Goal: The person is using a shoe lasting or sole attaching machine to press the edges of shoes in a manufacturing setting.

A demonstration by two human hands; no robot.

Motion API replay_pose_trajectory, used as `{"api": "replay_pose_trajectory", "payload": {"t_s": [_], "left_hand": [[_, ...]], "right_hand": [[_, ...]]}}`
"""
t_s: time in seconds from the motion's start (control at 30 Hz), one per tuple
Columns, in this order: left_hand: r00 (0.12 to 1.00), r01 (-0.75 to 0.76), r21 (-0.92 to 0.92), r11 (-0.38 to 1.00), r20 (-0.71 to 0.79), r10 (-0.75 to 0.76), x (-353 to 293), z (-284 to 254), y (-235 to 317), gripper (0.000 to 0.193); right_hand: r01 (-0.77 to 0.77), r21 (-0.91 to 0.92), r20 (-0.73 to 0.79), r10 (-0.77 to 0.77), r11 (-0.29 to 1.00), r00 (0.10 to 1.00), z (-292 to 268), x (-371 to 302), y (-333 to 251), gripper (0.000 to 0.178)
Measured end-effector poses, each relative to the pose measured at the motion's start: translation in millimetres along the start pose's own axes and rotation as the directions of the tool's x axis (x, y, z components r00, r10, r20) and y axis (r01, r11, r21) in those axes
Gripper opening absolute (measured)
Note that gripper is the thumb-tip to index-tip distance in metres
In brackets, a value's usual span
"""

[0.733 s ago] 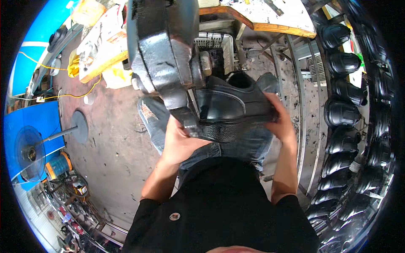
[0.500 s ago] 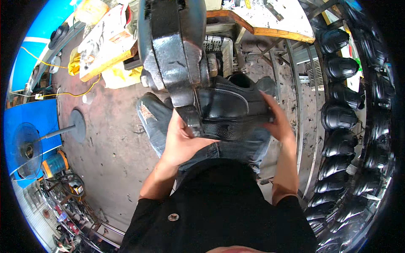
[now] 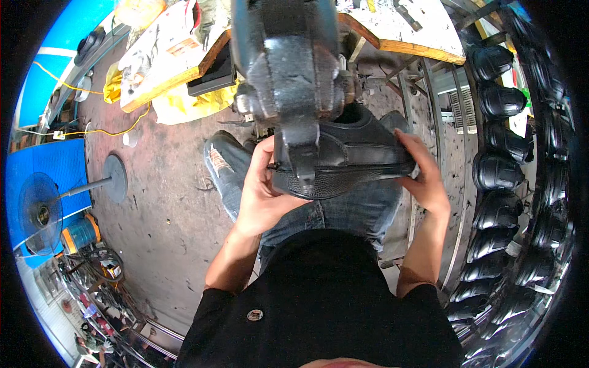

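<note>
A black leather shoe (image 3: 371,150) lies sideways above my lap, below the dark metal head of a machine (image 3: 293,92). The machine's narrow tip (image 3: 304,168) hangs in front of the shoe's left part and hides some of it. My left hand (image 3: 264,190) grips the shoe's left end, thumb along its lower edge. At the other end, my right hand (image 3: 423,175) holds the shoe between thumb and fingers. The shoe's opening faces away from me. Whether the tip touches the leather I cannot tell.
Racks (image 3: 500,172) of black shoes line the right side. Ahead stand white-topped worktables with wooden edges (image 3: 423,50), a black tray (image 3: 215,76) and yellow bags (image 3: 190,104). A fan (image 3: 43,211) stands at left; a yellow cable (image 3: 116,130) crosses the floor.
The view has swung a little, so the machine head appears further right. The shoe has shifted slightly right relative to my lap, both hands still holding it.
</note>
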State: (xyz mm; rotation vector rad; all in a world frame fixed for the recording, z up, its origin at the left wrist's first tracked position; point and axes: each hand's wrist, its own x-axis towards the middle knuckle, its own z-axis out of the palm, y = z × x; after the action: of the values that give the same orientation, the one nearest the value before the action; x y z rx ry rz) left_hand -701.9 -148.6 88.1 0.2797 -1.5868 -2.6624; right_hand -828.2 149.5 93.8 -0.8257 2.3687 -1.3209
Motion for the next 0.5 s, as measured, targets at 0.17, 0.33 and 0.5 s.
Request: {"api": "replay_pose_trajectory", "payload": {"t_s": [0.17,0.33,0.5], "left_hand": [[0.999,0.044,-0.059,0.997,0.018,-0.043,5,14,0,0.089],[0.983,-0.129,0.054,0.99,0.138,0.12,10,14,9,0.09],[0.98,-0.166,0.164,0.972,0.139,0.144,4,-1,14,0.088]], "right_hand": [[-0.021,-0.058,0.029,0.022,0.998,0.999,-8,-4,16,0.1],[-0.316,0.353,0.162,0.275,0.881,0.948,76,-2,42,0.113],[-0.212,0.367,0.098,0.189,0.906,0.977,120,3,44,0.112]]}}
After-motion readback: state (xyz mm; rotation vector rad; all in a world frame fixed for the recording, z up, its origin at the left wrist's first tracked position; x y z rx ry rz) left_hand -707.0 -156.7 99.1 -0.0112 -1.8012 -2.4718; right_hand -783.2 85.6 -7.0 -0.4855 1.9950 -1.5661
